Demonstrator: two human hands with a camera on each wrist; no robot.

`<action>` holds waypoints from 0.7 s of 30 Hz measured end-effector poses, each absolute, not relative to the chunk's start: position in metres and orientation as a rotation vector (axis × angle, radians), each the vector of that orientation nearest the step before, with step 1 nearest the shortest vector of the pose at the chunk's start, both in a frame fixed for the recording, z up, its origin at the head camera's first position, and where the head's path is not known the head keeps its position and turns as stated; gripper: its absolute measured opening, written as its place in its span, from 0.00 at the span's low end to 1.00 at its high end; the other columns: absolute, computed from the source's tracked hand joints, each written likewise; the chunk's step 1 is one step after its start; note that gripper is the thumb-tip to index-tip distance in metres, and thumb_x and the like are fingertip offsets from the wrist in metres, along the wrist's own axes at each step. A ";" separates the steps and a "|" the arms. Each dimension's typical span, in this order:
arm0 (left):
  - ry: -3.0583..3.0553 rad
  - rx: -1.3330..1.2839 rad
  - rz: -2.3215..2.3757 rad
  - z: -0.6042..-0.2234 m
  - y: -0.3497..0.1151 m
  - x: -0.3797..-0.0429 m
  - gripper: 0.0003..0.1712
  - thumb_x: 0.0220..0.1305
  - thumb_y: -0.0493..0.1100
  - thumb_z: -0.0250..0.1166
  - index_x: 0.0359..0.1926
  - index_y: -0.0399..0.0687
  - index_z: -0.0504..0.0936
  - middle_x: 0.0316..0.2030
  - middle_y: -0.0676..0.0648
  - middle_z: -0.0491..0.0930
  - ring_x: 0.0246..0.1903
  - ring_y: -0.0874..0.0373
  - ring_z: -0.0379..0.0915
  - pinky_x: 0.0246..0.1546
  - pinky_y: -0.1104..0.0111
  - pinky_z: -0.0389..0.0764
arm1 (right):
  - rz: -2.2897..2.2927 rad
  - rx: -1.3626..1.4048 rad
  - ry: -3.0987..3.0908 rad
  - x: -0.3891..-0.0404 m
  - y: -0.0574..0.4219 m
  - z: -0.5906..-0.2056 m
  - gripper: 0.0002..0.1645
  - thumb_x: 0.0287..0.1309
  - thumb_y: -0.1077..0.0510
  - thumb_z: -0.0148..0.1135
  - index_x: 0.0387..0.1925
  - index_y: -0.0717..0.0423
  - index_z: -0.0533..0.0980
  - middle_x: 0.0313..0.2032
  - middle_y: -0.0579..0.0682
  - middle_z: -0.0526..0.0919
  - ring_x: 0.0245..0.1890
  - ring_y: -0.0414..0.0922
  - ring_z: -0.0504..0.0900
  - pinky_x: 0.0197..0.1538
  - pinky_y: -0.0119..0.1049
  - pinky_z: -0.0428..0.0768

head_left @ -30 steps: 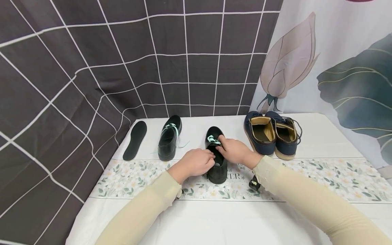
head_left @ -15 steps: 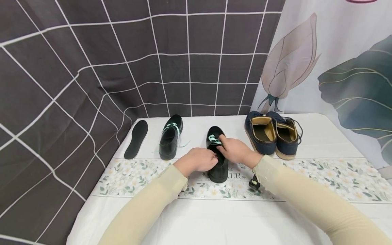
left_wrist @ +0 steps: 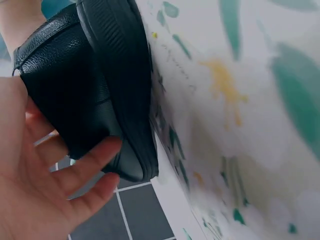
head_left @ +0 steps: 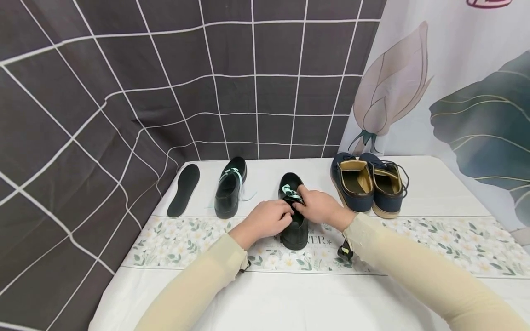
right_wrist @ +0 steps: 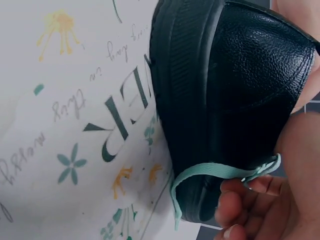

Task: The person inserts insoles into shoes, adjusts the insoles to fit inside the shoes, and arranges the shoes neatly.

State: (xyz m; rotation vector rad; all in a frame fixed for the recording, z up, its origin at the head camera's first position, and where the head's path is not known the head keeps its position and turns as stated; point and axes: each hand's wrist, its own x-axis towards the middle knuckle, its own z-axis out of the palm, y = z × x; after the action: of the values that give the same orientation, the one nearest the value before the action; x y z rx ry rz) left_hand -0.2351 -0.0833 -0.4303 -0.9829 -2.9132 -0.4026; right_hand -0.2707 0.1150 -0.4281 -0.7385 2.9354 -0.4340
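I am working with both hands at one black shoe (head_left: 296,238), which is standing upright near the middle of the counter (head_left: 314,299), its toe pointing away from me and its heel resting on the printed floral band (head_left: 174,241). My right hand (head_left: 320,207) is pinching the upper by the lacing, thumb sitting at the edge of the opening. In the right wrist view its fingers are curling close to the teal lace (right_wrist: 210,171), a loose length of which is trailing over the shoe's side. My left hand (head_left: 267,219) is reaching to the opening from the other side. In the left wrist view several of its fingers are spreading loosely beside the leather; its remaining fingertips are hiding from sight, so I cannot tell whether they are pinching anything.

To the left, a second black shoe (head_left: 227,197), also carrying teal laces, is standing apart; beyond it a black insole (head_left: 183,191) is lying flat. To the right, two navy shoes (head_left: 359,200) are standing side by side, toes facing away. Behind, a dark gridded cloth (head_left: 273,55) is hanging.
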 end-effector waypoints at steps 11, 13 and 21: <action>-2.833 -0.389 -1.340 -0.437 -0.095 -0.232 0.22 0.77 0.50 0.47 0.64 0.49 0.75 0.57 0.47 0.75 0.53 0.53 0.76 0.56 0.58 0.77 | -0.545 -0.457 2.754 -0.267 0.112 -0.424 0.42 0.70 0.48 0.49 0.71 0.75 0.54 0.57 0.72 0.77 0.54 0.59 0.81 0.54 0.53 0.78; -2.827 -0.241 -1.555 -0.439 -0.095 -0.234 0.27 0.78 0.51 0.45 0.69 0.45 0.69 0.58 0.41 0.76 0.55 0.49 0.76 0.58 0.56 0.76 | -0.585 -0.468 2.730 -0.266 0.113 -0.425 0.41 0.70 0.52 0.47 0.72 0.77 0.51 0.58 0.73 0.75 0.53 0.59 0.80 0.56 0.52 0.77; -2.707 0.095 -2.152 -0.446 -0.101 -0.240 0.35 0.79 0.55 0.39 0.72 0.31 0.61 0.63 0.29 0.72 0.59 0.39 0.75 0.57 0.56 0.79 | -0.711 -0.505 2.737 -0.263 0.116 -0.431 0.36 0.73 0.57 0.38 0.74 0.75 0.48 0.52 0.71 0.81 0.41 0.53 0.84 0.51 0.48 0.78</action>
State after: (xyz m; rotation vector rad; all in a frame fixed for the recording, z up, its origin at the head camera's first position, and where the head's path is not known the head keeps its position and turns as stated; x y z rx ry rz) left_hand -0.2404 -0.1014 -0.4457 0.0949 -2.7073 -2.1519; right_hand -0.2632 0.1161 -0.4306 -0.5045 2.7375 -0.7110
